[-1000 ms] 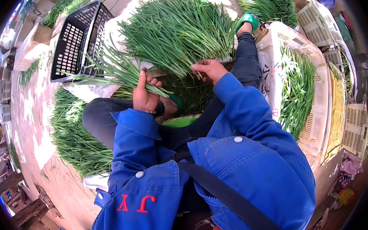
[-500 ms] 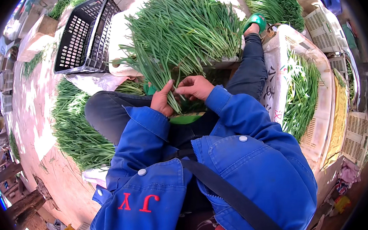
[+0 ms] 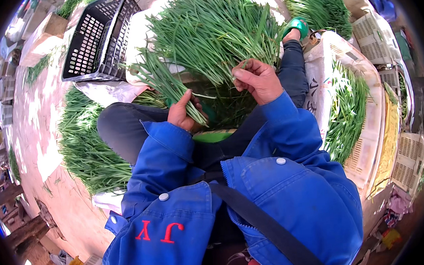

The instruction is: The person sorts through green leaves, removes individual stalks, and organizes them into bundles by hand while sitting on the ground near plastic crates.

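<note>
Looking steeply down from the wearer's head through a wide fisheye lens, close over the blue jacket (image 3: 298,190) and hands (image 3: 184,115), out to the floor (image 3: 29,114).

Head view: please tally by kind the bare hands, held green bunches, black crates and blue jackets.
Hands, the left hand and right hand: 2
Green bunch, in the left hand: 1
Black crate: 1
Blue jacket: 1
Total: 5

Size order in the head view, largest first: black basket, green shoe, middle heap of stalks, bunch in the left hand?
Middle heap of stalks
Black basket
Bunch in the left hand
Green shoe
</note>
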Action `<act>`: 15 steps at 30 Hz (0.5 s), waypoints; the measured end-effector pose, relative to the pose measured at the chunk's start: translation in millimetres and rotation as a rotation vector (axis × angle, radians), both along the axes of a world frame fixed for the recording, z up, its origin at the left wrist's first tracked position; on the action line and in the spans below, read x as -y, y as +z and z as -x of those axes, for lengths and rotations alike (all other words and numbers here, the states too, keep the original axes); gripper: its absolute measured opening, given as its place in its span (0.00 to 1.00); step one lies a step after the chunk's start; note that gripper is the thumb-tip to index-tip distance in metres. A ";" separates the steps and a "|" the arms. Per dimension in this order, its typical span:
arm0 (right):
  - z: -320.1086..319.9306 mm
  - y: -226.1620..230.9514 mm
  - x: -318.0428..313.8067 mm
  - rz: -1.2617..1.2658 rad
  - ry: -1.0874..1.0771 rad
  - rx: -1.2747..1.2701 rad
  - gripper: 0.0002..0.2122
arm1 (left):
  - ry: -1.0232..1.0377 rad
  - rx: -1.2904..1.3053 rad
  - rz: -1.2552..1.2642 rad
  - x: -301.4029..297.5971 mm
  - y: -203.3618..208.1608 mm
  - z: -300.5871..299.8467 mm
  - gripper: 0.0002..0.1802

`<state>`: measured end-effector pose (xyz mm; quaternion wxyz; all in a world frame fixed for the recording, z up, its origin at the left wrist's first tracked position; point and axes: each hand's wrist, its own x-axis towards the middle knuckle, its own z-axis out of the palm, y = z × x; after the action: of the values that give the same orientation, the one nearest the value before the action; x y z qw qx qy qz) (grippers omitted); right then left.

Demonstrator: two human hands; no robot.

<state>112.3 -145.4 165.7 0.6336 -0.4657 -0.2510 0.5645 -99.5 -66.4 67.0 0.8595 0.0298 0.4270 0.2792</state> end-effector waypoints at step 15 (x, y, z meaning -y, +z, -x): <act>-8.8 -89.0 -26.4 0.289 0.038 1.644 0.10 | 0.078 0.548 -0.263 -22.6 37.9 0.5 0.12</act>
<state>121.1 -119.0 76.7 0.1731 -0.8017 -0.5662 0.0822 -99.9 -43.8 104.9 0.9202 0.0481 0.1401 0.3624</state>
